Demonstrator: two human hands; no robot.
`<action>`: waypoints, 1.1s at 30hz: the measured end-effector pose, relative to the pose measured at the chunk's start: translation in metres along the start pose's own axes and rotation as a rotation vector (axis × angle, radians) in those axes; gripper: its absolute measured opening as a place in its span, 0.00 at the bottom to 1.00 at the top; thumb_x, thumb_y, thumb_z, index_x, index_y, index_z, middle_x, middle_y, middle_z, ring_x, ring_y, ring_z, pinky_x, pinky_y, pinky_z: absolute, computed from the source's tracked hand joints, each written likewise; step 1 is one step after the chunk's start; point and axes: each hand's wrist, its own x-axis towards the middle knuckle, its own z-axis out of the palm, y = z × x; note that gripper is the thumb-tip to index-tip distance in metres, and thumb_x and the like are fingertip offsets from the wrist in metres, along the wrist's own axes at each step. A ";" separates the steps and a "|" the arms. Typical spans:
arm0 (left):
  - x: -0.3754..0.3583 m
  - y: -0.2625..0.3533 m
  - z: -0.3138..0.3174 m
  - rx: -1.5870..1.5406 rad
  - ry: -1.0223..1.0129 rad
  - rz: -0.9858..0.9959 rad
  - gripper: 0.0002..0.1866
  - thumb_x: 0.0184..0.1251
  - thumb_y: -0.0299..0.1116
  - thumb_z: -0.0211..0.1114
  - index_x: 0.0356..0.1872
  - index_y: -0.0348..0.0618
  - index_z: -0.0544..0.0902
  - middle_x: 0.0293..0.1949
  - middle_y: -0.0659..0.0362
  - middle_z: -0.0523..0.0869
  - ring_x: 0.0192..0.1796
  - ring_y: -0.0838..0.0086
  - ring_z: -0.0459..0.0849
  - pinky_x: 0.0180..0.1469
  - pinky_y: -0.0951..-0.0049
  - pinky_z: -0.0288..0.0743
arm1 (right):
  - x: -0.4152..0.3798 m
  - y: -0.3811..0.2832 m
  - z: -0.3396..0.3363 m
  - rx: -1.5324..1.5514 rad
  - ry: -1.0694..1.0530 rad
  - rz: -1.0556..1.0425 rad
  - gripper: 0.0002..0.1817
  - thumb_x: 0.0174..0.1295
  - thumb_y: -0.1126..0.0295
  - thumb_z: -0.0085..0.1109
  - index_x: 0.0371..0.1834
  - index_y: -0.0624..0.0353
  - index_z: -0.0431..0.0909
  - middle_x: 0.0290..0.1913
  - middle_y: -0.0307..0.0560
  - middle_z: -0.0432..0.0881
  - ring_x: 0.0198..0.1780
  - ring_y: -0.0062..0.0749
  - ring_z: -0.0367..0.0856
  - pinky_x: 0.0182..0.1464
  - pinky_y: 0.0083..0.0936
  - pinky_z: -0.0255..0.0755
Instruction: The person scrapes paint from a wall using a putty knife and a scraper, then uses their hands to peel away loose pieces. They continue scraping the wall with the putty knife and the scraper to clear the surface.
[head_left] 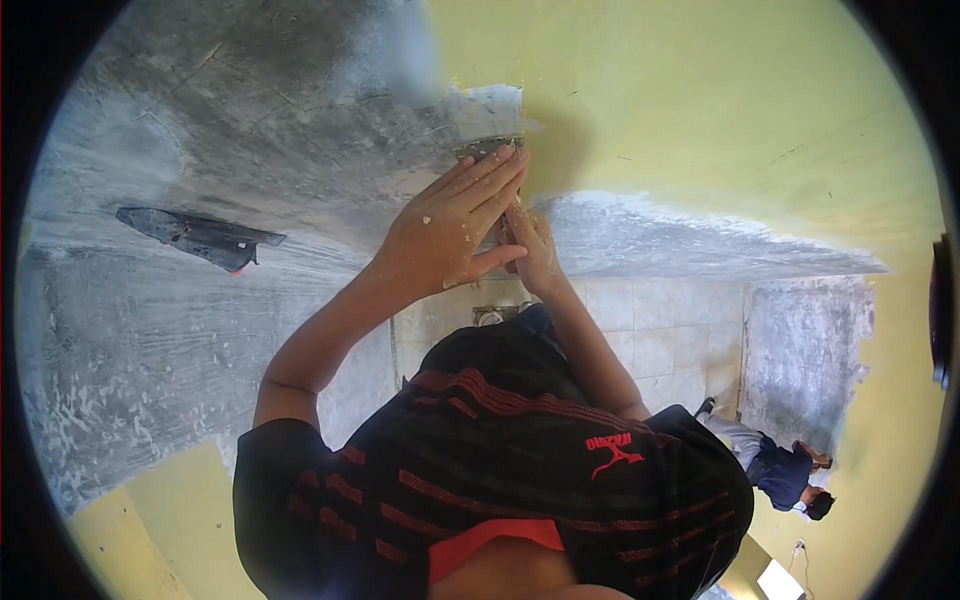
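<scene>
A flat scraper (485,148) has its dark, plaster-flecked blade against the wall, at the border of a pale scraped patch and yellow paint. My left hand (445,235) lies over the blade, its fingers stretched out nearly flat and its thumb reaching toward my other hand. My right hand (535,255) is closed round the tool's handle just below and to the right, partly hidden behind the left one. Bits of plaster or paint cling to both hands. The wall (640,235) shows yellow paint above and bare grey-white plaster lower down.
A dark, torn strip (200,238) lies against the grey surface at left. Pale tiles (660,325) show beyond my right arm. Another person (780,470) in dark clothing is farther off at lower right, near a scraped wall section. A white object (780,580) is below them.
</scene>
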 end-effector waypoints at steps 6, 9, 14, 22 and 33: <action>0.004 -0.001 -0.009 0.014 0.023 0.013 0.46 0.67 0.58 0.75 0.77 0.35 0.74 0.81 0.53 0.73 0.83 0.61 0.70 0.83 0.54 0.65 | 0.000 -0.010 0.004 0.024 -0.015 -0.009 0.30 0.86 0.45 0.46 0.28 0.55 0.73 0.21 0.31 0.68 0.19 0.16 0.62 0.20 0.22 0.55; 0.012 0.003 -0.023 0.075 0.108 0.023 0.45 0.66 0.59 0.76 0.76 0.35 0.76 0.80 0.53 0.74 0.82 0.60 0.70 0.82 0.54 0.66 | 0.005 -0.046 0.014 -0.031 -0.026 -0.156 0.30 0.86 0.45 0.46 0.26 0.55 0.73 0.20 0.32 0.69 0.19 0.16 0.63 0.19 0.22 0.55; 0.019 0.004 -0.046 0.079 0.130 0.024 0.46 0.65 0.58 0.77 0.75 0.36 0.77 0.79 0.53 0.76 0.82 0.60 0.70 0.81 0.53 0.66 | 0.012 -0.053 0.022 -0.075 -0.038 -0.225 0.30 0.86 0.46 0.46 0.26 0.56 0.73 0.21 0.32 0.69 0.19 0.16 0.63 0.19 0.22 0.55; 0.006 -0.001 -0.021 0.022 0.034 0.028 0.45 0.65 0.58 0.76 0.75 0.36 0.77 0.80 0.54 0.75 0.82 0.60 0.71 0.82 0.53 0.65 | -0.003 -0.020 0.017 0.001 0.022 -0.088 0.29 0.86 0.48 0.46 0.27 0.56 0.73 0.21 0.32 0.69 0.22 0.16 0.63 0.22 0.23 0.55; 0.017 0.009 -0.048 0.035 0.079 0.014 0.45 0.65 0.60 0.76 0.74 0.36 0.78 0.77 0.52 0.78 0.80 0.59 0.74 0.81 0.54 0.66 | 0.004 -0.030 0.033 0.054 -0.022 -0.249 0.30 0.87 0.47 0.43 0.28 0.57 0.73 0.20 0.33 0.68 0.19 0.16 0.61 0.19 0.23 0.55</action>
